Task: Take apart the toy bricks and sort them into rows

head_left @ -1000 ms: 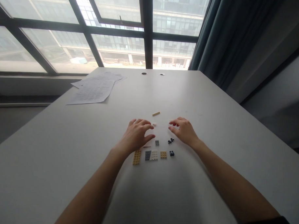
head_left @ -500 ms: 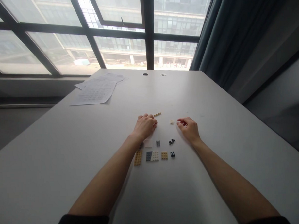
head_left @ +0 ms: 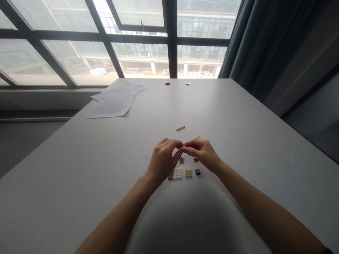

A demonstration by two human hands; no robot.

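My left hand (head_left: 163, 160) and my right hand (head_left: 203, 154) meet fingertip to fingertip a little above the white table (head_left: 77, 182), both pinched on a tiny piece that I cannot make out. Under them lie small building plates: a white plate (head_left: 177, 173) joined to a grey one, a tan square plate (head_left: 188, 173), a black piece (head_left: 198, 172) and a small grey piece (head_left: 181, 160). Farther off rest a thin tan bar (head_left: 180, 128) and a small cream piece (head_left: 197, 136). My left hand hides some of the pieces.
Printed paper sheets (head_left: 114, 102) lie at the table's far left corner. Two cable holes (head_left: 167, 83) sit near the far edge, below a large window. A dark curtain (head_left: 255, 42) hangs at the right, past the table's edge.
My left hand has drawn back from near the tan bar and risen. My right hand has moved left, and the fingertips of both now touch in a pinch.
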